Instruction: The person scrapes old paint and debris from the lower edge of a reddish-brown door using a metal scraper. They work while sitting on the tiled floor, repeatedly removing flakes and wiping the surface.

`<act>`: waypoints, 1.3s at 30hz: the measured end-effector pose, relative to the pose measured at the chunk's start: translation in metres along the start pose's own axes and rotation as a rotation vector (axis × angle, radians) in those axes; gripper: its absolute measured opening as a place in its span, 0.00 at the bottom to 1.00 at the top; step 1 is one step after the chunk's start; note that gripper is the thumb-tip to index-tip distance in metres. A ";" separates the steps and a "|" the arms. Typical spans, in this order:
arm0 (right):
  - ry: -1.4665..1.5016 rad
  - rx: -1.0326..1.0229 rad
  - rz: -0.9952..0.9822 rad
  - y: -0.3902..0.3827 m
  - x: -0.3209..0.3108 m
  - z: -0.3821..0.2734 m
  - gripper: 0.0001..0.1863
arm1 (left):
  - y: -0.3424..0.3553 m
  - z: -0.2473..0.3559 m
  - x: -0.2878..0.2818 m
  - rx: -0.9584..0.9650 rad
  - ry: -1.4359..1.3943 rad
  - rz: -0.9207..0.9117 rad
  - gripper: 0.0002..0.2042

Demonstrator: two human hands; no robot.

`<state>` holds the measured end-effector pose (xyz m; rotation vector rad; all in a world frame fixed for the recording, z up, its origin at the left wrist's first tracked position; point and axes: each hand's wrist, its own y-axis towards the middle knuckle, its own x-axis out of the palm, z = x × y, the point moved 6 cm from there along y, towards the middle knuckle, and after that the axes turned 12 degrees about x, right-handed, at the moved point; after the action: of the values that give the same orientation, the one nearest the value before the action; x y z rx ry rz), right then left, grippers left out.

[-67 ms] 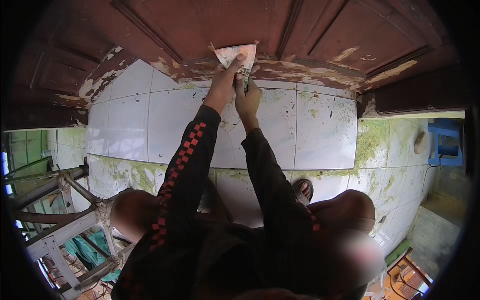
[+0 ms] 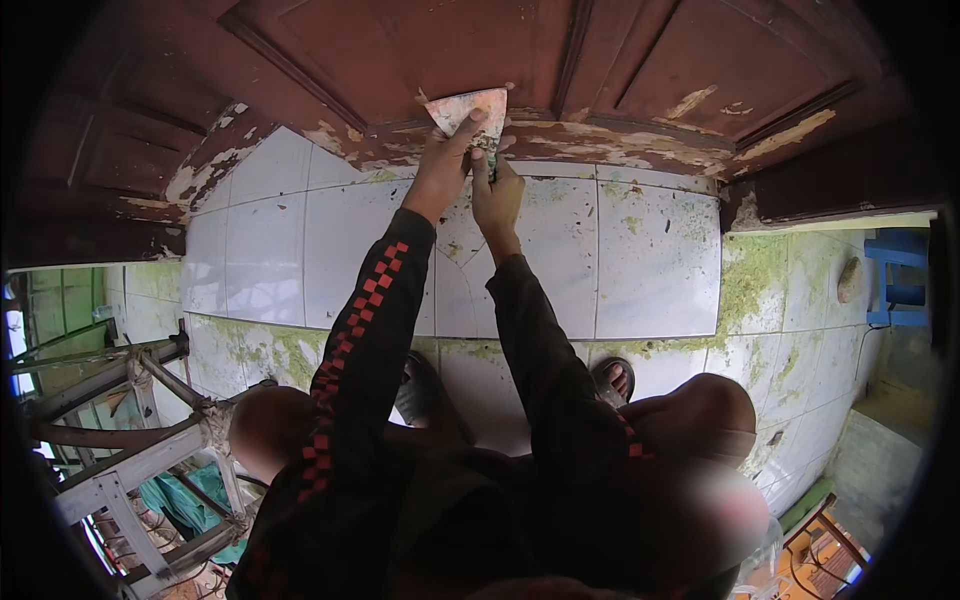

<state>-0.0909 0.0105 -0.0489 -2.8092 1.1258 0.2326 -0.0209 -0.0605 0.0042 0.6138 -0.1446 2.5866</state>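
A flat paint scraper (image 2: 488,103) with a pale, stained blade is pressed to the lower part of a red-brown panelled wooden door (image 2: 480,50). My left hand (image 2: 440,165) has its fingers round the side of the scraper, thumb on the blade. Just to its right, my right hand (image 2: 497,200) grips the scraper's handle below the blade. Small flakes show at both ends of the blade's edge. Paint is peeled to pale patches along the door's bottom (image 2: 640,145).
White tiled step (image 2: 260,260) below the door, with green stains on the tiles around it. A wooden frame structure (image 2: 130,445) stands at my left, with teal cloth. A blue plastic stool (image 2: 895,280) and a rounded stone (image 2: 850,280) are at right. My sandalled feet are below.
The view has shifted slightly, and the scraper in both hands sits a little further left on the door. More of my left sandal now shows.
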 end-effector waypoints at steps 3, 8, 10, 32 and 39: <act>-0.025 0.081 -0.081 -0.014 -0.003 0.019 0.31 | -0.018 -0.003 -0.006 -0.030 0.124 0.012 0.21; -0.018 0.045 -0.016 0.002 0.001 0.013 0.35 | 0.002 -0.005 -0.001 0.093 0.143 0.011 0.21; 0.006 0.028 0.040 0.002 -0.004 0.011 0.36 | 0.001 -0.013 -0.001 0.102 0.127 0.015 0.21; -0.111 0.138 -0.038 0.000 -0.030 0.013 0.38 | -0.005 -0.029 0.014 0.097 0.006 0.084 0.23; -0.173 0.124 -0.031 0.004 -0.031 0.010 0.38 | -0.001 -0.033 0.010 0.120 -0.033 0.058 0.22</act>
<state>-0.1173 0.0302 -0.0531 -2.6384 1.0207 0.3816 -0.0411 -0.0482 -0.0214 0.7052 -0.0187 2.6566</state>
